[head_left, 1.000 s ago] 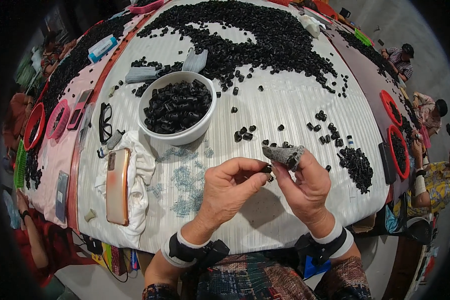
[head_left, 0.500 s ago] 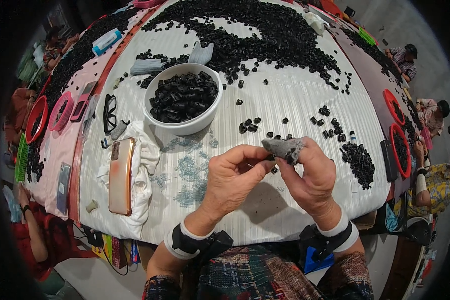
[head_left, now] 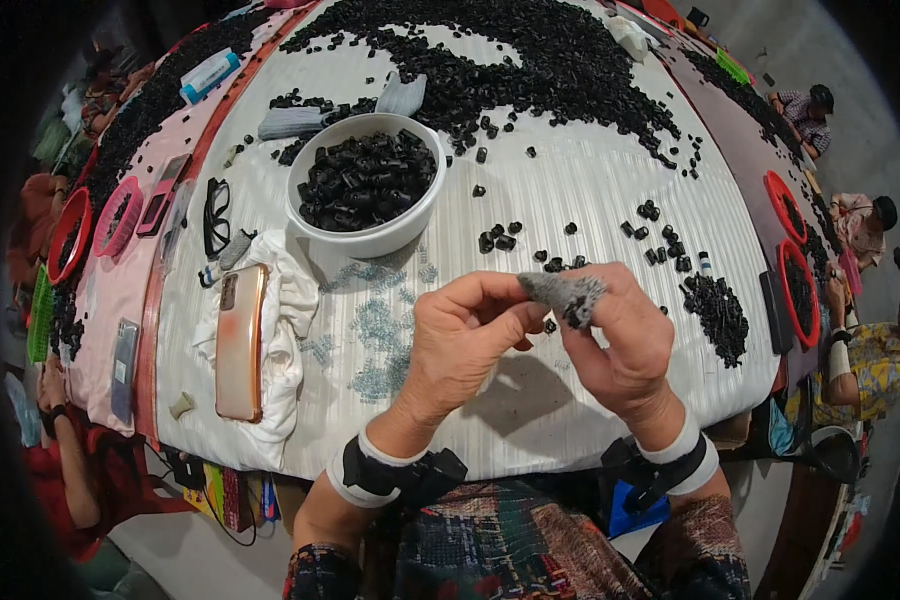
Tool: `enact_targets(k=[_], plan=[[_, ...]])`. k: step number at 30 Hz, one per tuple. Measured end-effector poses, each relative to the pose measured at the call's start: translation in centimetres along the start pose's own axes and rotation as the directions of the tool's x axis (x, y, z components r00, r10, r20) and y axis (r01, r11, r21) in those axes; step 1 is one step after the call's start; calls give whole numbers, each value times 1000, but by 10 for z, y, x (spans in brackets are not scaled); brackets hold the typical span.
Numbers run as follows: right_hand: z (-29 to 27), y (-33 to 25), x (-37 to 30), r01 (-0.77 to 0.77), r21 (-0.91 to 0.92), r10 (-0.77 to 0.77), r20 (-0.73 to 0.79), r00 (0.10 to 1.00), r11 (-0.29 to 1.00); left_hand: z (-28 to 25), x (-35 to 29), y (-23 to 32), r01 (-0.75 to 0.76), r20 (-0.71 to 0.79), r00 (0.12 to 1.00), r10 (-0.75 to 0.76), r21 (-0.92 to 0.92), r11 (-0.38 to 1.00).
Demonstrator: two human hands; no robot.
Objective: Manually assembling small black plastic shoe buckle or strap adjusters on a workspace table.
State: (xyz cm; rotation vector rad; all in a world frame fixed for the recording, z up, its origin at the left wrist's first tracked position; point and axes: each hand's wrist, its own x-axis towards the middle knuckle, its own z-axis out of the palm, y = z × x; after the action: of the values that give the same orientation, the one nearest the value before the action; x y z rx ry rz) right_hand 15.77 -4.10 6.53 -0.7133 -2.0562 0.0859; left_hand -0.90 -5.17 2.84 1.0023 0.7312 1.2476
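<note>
Both my hands are close together over the near middle of the table. My left hand (head_left: 470,335) is closed in a pinch, thumb against bent fingers; whatever lies between them is hidden. My right hand (head_left: 620,340) faces it, thumb held away from the index finger. A grey knit finger cover (head_left: 570,295) with a dark patch sits over that index finger, its tip touching or almost touching my left fingers. Just beyond are loose small black cylindrical parts (head_left: 498,238). A white bowl (head_left: 370,243) heaped with such black parts (head_left: 370,180) stands ahead of my left hand.
Small clear pieces (head_left: 380,330) lie left of my hands. Further left are a phone (head_left: 240,345) on white cloth (head_left: 288,350) and black glasses (head_left: 217,215). Slim black parts (head_left: 717,318) are piled at right. A large black heap (head_left: 530,60) covers the far table. People work at both sides.
My right thumb has moved down, away from the grey finger cover. The cover's tip has shifted slightly left toward my left fingers. The view has tilted a little.
</note>
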Motion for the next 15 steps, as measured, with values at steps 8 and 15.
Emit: enact_targets(k=[8,15], plan=[[-1,10,-31,-335,-218,362,97,927,917,1,1,8,-30,-97,995,22,-78,997],[8,17,-51,-227,-276,290,218,932,934,1,0,7,6,-120,993,-16,-87,996]])
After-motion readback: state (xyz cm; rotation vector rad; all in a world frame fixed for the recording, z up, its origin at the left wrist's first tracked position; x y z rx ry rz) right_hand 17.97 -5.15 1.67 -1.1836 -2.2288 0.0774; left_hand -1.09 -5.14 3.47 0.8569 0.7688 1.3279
